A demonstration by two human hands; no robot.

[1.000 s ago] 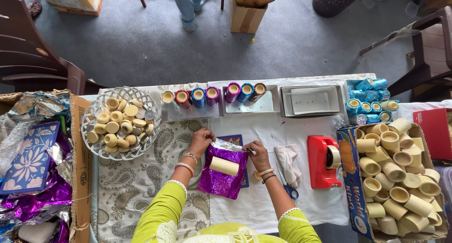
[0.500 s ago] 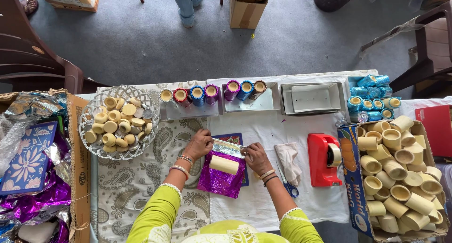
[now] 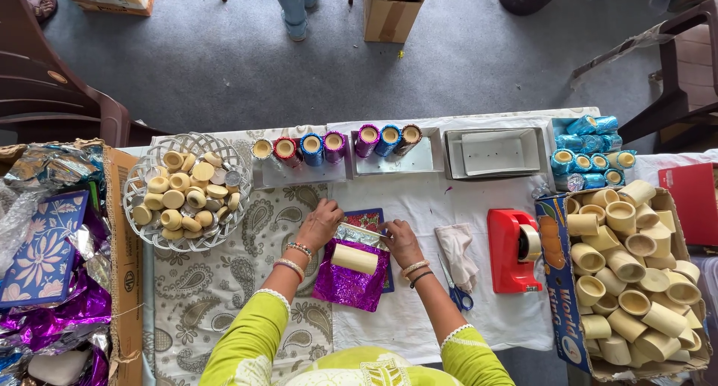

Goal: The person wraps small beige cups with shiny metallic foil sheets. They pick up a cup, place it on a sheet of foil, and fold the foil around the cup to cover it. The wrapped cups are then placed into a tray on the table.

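Observation:
A cream cardboard tube (image 3: 354, 258) lies on its side on a sheet of shiny purple foil (image 3: 350, 281) in front of me. My left hand (image 3: 320, 224) pinches the foil's far left edge. My right hand (image 3: 402, 242) holds the far right edge, just past the tube. Both hands rest on the white cloth of the table (image 3: 419, 199), with a dark patterned card (image 3: 366, 220) under the foil.
A wire basket (image 3: 142, 178) of cream caps stands at the left. Foil-wrapped tubes (image 3: 312, 147) sit on metal trays at the back. A red tape dispenser (image 3: 513, 249), scissors (image 3: 458, 294) and a carton of bare tubes (image 3: 628, 274) lie to the right. A box of foil sheets (image 3: 52, 266) is far left.
Both hands have stayed at the foil's far edge with small finger shifts; the tube and foil lie where they were.

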